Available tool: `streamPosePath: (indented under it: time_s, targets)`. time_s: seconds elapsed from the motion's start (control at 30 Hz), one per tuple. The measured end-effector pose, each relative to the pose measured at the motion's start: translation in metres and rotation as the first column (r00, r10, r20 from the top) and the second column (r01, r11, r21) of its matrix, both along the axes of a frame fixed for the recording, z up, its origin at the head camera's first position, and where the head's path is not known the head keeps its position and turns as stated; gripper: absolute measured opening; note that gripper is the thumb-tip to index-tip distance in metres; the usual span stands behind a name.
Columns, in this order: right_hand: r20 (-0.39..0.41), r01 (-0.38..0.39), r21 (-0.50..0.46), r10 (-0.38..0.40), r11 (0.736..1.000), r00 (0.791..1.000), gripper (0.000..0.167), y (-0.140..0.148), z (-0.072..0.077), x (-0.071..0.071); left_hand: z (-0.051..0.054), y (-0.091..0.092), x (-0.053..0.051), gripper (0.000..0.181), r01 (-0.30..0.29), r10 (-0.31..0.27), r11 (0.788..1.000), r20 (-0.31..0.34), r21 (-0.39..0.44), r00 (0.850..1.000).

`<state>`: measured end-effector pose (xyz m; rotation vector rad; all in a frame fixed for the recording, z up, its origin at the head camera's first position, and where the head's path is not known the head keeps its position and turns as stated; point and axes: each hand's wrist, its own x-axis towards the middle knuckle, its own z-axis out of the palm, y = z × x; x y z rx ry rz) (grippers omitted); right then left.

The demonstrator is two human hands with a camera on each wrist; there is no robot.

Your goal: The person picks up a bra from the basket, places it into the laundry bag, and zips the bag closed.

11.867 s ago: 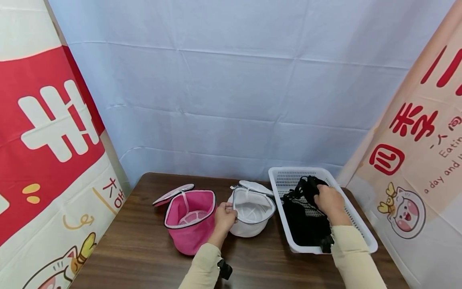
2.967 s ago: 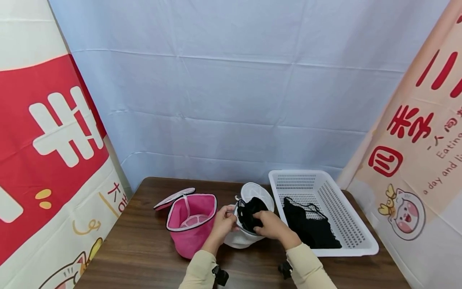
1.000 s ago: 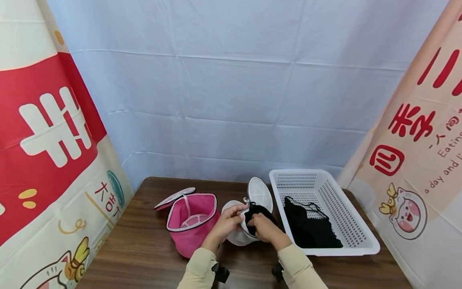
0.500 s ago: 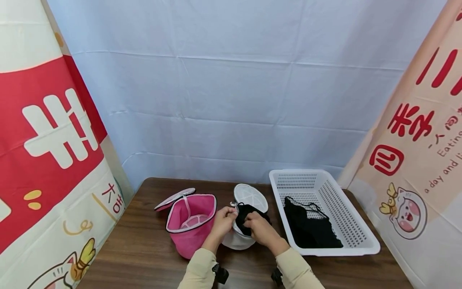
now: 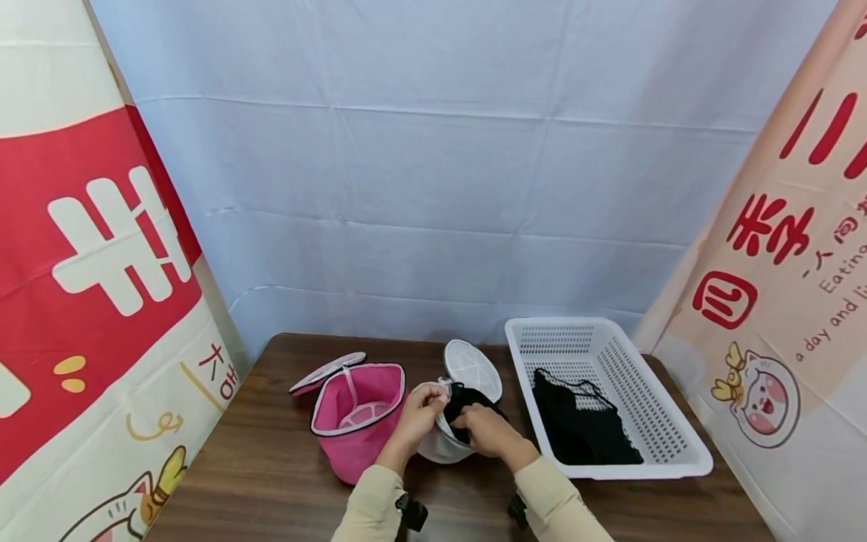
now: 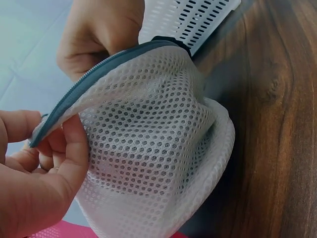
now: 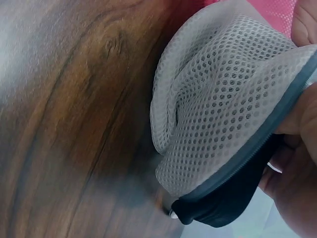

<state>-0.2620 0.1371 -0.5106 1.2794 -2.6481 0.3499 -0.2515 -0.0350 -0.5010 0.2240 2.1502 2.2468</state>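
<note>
A white mesh laundry bag (image 5: 442, 449) stands on the table with its round lid (image 5: 472, 369) tipped back. My left hand (image 5: 415, 420) pinches the zip-edged rim at the bag's left side; the left wrist view shows thumb and fingers on either side of the zip (image 6: 81, 89). A bunched black garment (image 5: 466, 399) fills the bag's mouth, and some of it hangs over the rim in the right wrist view (image 7: 223, 206). My right hand (image 5: 493, 433) reaches into the mouth with curled fingers on this garment. Its fingertips are hidden inside.
To the left stands a pink laundry bag (image 5: 359, 452), lid folded back. On the right, a white plastic basket (image 5: 667, 444) holds a black lace-hemmed garment (image 5: 582, 429) with thin straps. All of these rest on a dark wooden table (image 5: 250, 452).
The black garment has gone from the basket into the white bag, carried by my right hand. In the last half second my right hand has pressed slightly deeper; my left hand stays at the rim.
</note>
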Motion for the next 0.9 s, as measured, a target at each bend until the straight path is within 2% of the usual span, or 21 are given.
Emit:
streamPosePath:
  time_s: [0.1, 0.23, 0.37, 0.5, 0.6, 0.7, 0.9]
  targets:
    - [0.039, 0.021, -0.025, -0.020, 0.999, 0.999, 0.031, 0.000, 0.000, 0.002, -0.007, 0.002, -0.004, 0.022, -0.049, 0.050, 0.998, 0.026, -0.030, 0.998]
    - [0.085, 0.073, -0.059, -0.068, 0.996, 0.994, 0.026, 0.001, 0.000, 0.004, -0.010, 0.006, -0.004, 0.030, -0.156, 0.158, 0.980, 0.007, -0.124, 0.987]
    - [0.080, 0.107, -0.070, -0.101, 0.992, 0.992, 0.018, 0.002, -0.002, 0.006, -0.011, 0.007, -0.004, 0.020, -0.241, 0.242, 0.956, -0.018, -0.168, 0.970]
    - [0.085, 0.124, -0.103, -0.116, 0.987, 0.990, 0.017, 0.005, 0.002, 0.011, -0.012, 0.006, -0.003, 0.009, -0.273, 0.274, 0.948, -0.017, -0.162, 0.962]
    - [0.147, 0.185, -0.183, -0.160, 0.965, 0.976, 0.020, 0.009, 0.008, 0.021, -0.014, 0.005, -0.003, 0.006, -0.278, 0.280, 0.951, -0.009, -0.132, 0.960]
    - [0.193, 0.275, -0.252, -0.230, 0.928, 0.954, 0.025, 0.011, 0.014, 0.032, -0.016, 0.005, -0.004, 0.006, -0.289, 0.290, 0.952, -0.001, -0.105, 0.957]
    - [0.211, 0.414, -0.282, -0.365, 0.865, 0.907, 0.034, 0.014, 0.011, 0.039, -0.016, 0.005, -0.005, 0.005, -0.317, 0.318, 0.945, -0.002, -0.081, 0.948]
